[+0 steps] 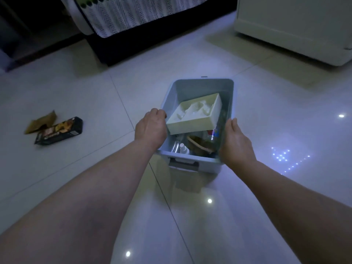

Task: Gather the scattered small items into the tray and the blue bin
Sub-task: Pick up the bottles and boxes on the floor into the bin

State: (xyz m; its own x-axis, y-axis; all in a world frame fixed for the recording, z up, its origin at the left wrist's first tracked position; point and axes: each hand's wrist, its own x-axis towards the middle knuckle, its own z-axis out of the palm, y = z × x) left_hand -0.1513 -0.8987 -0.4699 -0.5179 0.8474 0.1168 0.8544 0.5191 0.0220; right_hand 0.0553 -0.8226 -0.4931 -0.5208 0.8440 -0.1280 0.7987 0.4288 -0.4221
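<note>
The blue bin point(202, 86) sits on the tiled floor in the middle of the view. A cream moulded tray point(198, 115) lies tilted inside it, over a small white bottle point(183, 148), a brown object and other small items. My left hand point(150, 128) grips the bin's left rim with curled fingers. My right hand point(235, 141) lies against the bin's right rim; its fingers are hidden behind the rim. A black snack box point(59, 131) and a tan packet point(41, 121) lie on the floor at the left.
A dark-framed piece of furniture with a patterned fabric cover point(133, 14) stands at the back. A white appliance point(297, 25) fills the back right corner. Glossy floor tiles point(285, 111) surround the bin.
</note>
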